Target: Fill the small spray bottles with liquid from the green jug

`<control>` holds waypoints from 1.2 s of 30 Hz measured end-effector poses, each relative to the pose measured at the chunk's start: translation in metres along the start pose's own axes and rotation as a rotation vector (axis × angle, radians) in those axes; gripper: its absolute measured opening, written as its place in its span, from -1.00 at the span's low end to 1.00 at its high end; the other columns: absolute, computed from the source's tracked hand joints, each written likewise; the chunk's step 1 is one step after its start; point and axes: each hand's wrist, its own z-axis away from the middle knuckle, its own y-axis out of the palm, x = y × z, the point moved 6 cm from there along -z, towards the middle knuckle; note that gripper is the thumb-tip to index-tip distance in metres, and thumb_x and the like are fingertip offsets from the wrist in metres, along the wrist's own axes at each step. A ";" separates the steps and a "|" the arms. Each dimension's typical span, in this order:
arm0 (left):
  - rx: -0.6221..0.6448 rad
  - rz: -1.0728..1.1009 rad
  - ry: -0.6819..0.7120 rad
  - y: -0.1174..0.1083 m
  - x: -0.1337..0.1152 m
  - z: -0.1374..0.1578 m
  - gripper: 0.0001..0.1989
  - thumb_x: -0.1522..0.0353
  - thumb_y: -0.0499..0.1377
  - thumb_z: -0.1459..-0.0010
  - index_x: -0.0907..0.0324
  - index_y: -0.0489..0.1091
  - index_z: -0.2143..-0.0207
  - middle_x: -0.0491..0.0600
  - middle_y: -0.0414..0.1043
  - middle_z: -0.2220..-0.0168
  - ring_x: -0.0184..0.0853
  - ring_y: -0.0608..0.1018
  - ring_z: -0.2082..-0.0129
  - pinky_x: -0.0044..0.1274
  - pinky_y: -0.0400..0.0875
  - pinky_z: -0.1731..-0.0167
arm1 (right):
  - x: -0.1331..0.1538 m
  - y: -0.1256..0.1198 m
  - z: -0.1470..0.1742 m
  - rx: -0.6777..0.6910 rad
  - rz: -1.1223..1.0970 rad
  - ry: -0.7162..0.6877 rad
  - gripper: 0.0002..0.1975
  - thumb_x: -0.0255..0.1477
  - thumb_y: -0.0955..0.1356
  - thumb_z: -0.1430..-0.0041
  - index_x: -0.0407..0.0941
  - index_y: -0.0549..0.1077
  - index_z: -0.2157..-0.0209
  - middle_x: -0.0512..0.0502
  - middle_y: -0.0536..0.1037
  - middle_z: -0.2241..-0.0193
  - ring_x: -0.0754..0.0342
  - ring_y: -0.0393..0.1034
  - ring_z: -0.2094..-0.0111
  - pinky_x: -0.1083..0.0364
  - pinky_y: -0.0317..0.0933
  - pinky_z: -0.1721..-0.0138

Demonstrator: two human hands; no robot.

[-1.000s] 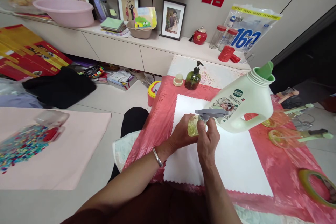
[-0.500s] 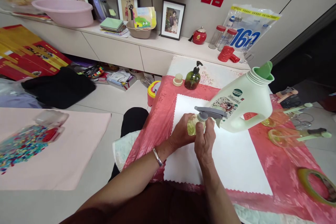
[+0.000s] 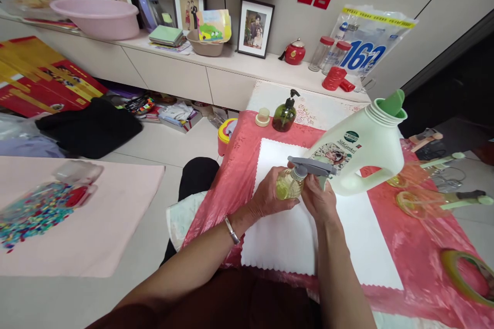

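Observation:
A small clear spray bottle [image 3: 288,186] with yellowish liquid is held above a white cloth [image 3: 347,236]. My left hand [image 3: 266,196] wraps its body from the left; a silver bracelet circles that wrist. My right hand [image 3: 319,200] grips just under the grey trigger head [image 3: 312,165], which sits on the bottle's neck and points right. Right behind them stands a big pale green jug [image 3: 365,146], uncapped, with a green spout.
A pink plastic sheet [image 3: 420,262] covers the table. A dark green pump bottle [image 3: 284,114] and a small cap [image 3: 262,117] stand at the far edge. Two clear spray bottles [image 3: 436,200] lie at right, a tape roll [image 3: 469,275] near the right corner.
My right hand has slid from in front of the bottle to its right side, under the trigger head. The bottle's body now shows more fully.

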 end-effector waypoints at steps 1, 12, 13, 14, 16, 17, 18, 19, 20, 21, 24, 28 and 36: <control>0.001 0.000 0.001 0.000 0.001 0.000 -0.22 0.19 0.43 0.16 0.12 0.18 -0.08 0.11 0.45 -0.02 -0.04 0.55 0.02 -0.25 0.47 0.06 | 0.003 0.002 -0.001 0.040 -0.010 0.020 -0.35 0.01 0.56 0.02 -0.11 0.49 0.02 -0.20 0.52 0.15 -0.10 0.45 0.12 -0.12 0.39 0.04; -0.003 0.036 0.024 0.002 0.006 -0.001 -0.20 0.20 0.46 0.18 0.14 0.18 -0.08 0.10 0.42 -0.02 -0.07 0.53 0.05 -0.28 0.44 0.09 | 0.018 0.012 0.002 0.130 -0.075 -0.023 -0.33 -0.23 0.63 0.06 -0.01 0.48 -0.10 -0.12 0.51 0.07 -0.06 0.44 0.04 -0.07 0.39 -0.04; -0.004 0.034 0.025 0.002 0.006 -0.001 -0.20 0.21 0.46 0.19 0.14 0.18 -0.08 0.11 0.42 -0.02 -0.07 0.53 0.05 -0.28 0.44 0.09 | 0.017 0.012 0.002 0.127 -0.080 -0.027 -0.34 -0.25 0.63 0.06 -0.01 0.48 -0.09 -0.11 0.51 0.07 -0.05 0.44 0.05 -0.05 0.40 -0.03; -0.003 0.037 0.026 0.002 0.006 -0.001 -0.20 0.22 0.45 0.19 0.15 0.17 -0.08 0.12 0.42 -0.02 -0.07 0.53 0.05 -0.28 0.44 0.09 | 0.016 0.012 0.002 0.126 -0.084 -0.030 -0.35 -0.26 0.63 0.07 -0.01 0.48 -0.08 -0.10 0.50 0.07 -0.04 0.44 0.06 -0.04 0.40 -0.01; 0.008 0.054 0.025 0.002 0.005 0.000 -0.21 0.23 0.45 0.18 0.15 0.18 -0.08 0.12 0.42 -0.03 -0.07 0.53 0.05 -0.28 0.44 0.09 | 0.015 0.010 0.001 0.130 -0.088 -0.032 -0.40 -0.28 0.63 0.09 -0.02 0.51 -0.02 -0.09 0.51 0.09 -0.01 0.44 0.09 -0.01 0.41 0.02; 0.017 0.061 0.023 0.003 0.005 0.000 -0.21 0.23 0.45 0.18 0.14 0.18 -0.08 0.12 0.42 -0.03 -0.07 0.53 0.05 -0.28 0.44 0.09 | 0.014 0.008 0.000 0.133 -0.088 -0.032 -0.44 -0.27 0.63 0.09 -0.03 0.52 0.03 -0.08 0.51 0.11 -0.01 0.44 0.10 0.00 0.41 0.03; 0.025 0.064 0.020 0.003 0.004 0.000 -0.22 0.24 0.45 0.18 0.15 0.19 -0.08 0.12 0.42 -0.03 -0.07 0.53 0.04 -0.28 0.44 0.08 | 0.013 0.007 -0.001 0.136 -0.088 -0.031 -0.48 -0.23 0.63 0.08 -0.04 0.53 0.08 -0.09 0.52 0.13 -0.01 0.44 0.11 -0.01 0.41 0.02; 0.030 0.063 0.016 0.003 0.003 0.000 -0.22 0.25 0.44 0.18 0.15 0.19 -0.07 0.12 0.42 -0.03 -0.06 0.52 0.02 -0.28 0.43 0.07 | 0.013 0.005 -0.003 0.140 -0.086 -0.028 -0.50 -0.17 0.62 0.07 -0.06 0.54 0.12 -0.09 0.52 0.14 -0.01 0.44 0.11 -0.02 0.40 0.01; 0.033 0.061 0.012 0.003 0.003 0.000 -0.22 0.25 0.44 0.18 0.15 0.20 -0.08 0.13 0.42 -0.04 -0.05 0.52 0.01 -0.28 0.43 0.06 | 0.012 0.004 -0.004 0.148 -0.082 -0.021 -0.50 -0.12 0.61 0.06 -0.07 0.54 0.15 -0.10 0.53 0.15 -0.02 0.44 0.11 -0.04 0.40 -0.01; 0.036 0.064 0.012 0.003 0.002 0.000 -0.22 0.26 0.44 0.18 0.15 0.20 -0.09 0.13 0.42 -0.04 -0.05 0.51 0.00 -0.28 0.43 0.06 | 0.012 0.003 -0.005 0.162 -0.075 -0.009 -0.50 -0.07 0.60 0.05 -0.08 0.55 0.16 -0.11 0.53 0.15 -0.04 0.44 0.09 -0.06 0.39 -0.03; 0.056 0.119 0.034 0.004 0.001 -0.001 -0.17 0.24 0.43 0.15 0.16 0.16 -0.14 0.14 0.41 -0.07 -0.05 0.51 -0.01 -0.27 0.43 0.03 | 0.014 0.006 -0.007 0.236 -0.038 0.041 -0.47 -0.07 0.59 0.00 -0.08 0.56 0.09 -0.16 0.52 0.11 -0.09 0.43 0.04 -0.10 0.37 -0.07; 0.066 0.149 0.037 0.005 0.005 -0.002 -0.13 0.23 0.44 0.14 0.14 0.13 -0.18 0.13 0.41 -0.09 -0.06 0.53 -0.02 -0.26 0.45 0.04 | 0.022 0.010 -0.008 0.317 0.008 0.071 -0.41 -0.18 0.61 0.02 -0.06 0.54 -0.04 -0.18 0.49 0.02 -0.09 0.40 0.01 -0.09 0.35 -0.08; 0.037 0.086 0.017 0.004 0.010 -0.001 -0.19 0.25 0.46 0.15 0.14 0.19 -0.12 0.13 0.44 -0.06 -0.04 0.55 0.01 -0.22 0.48 0.05 | 0.030 0.017 -0.006 0.286 0.011 0.042 -0.32 -0.28 0.64 0.08 0.06 0.50 -0.11 -0.08 0.49 0.05 0.04 0.41 0.08 0.14 0.38 0.15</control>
